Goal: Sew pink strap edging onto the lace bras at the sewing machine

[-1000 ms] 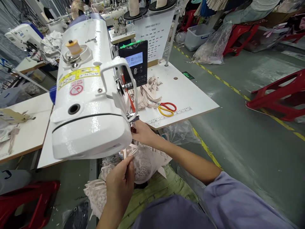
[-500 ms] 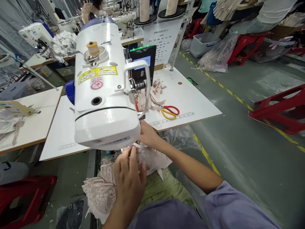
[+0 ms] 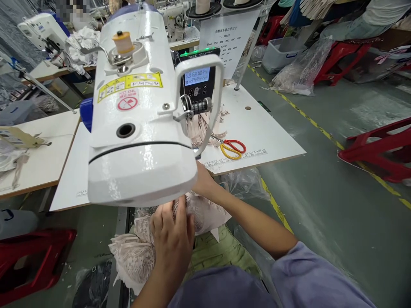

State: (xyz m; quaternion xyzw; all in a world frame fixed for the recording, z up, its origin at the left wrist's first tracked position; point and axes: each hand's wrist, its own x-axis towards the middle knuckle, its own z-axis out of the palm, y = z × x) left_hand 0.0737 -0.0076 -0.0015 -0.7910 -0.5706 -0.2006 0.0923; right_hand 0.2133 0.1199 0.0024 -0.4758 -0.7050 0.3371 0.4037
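Observation:
A white sewing machine (image 3: 138,111) fills the middle of the view and hides its needle area. Pale pink lace fabric (image 3: 131,252) spills from under the machine head onto my lap. My left hand (image 3: 171,237) lies flat on the lace, fingers pressed forward under the machine head. My right hand (image 3: 203,182) reaches under the head from the right; its fingers are hidden behind the machine, touching the lace there.
Red-and-yellow scissors (image 3: 230,147) and a pile of pale straps (image 3: 202,126) lie on the white table (image 3: 272,137). A control panel (image 3: 197,83) stands behind the machine. Red stools (image 3: 379,147) stand on the floor at right and lower left. Other machines stand at the back left.
My head has moved closer, so the machine head covers more of both hands. My left hand went from pinching the lace to lying flat on it, pushed forward.

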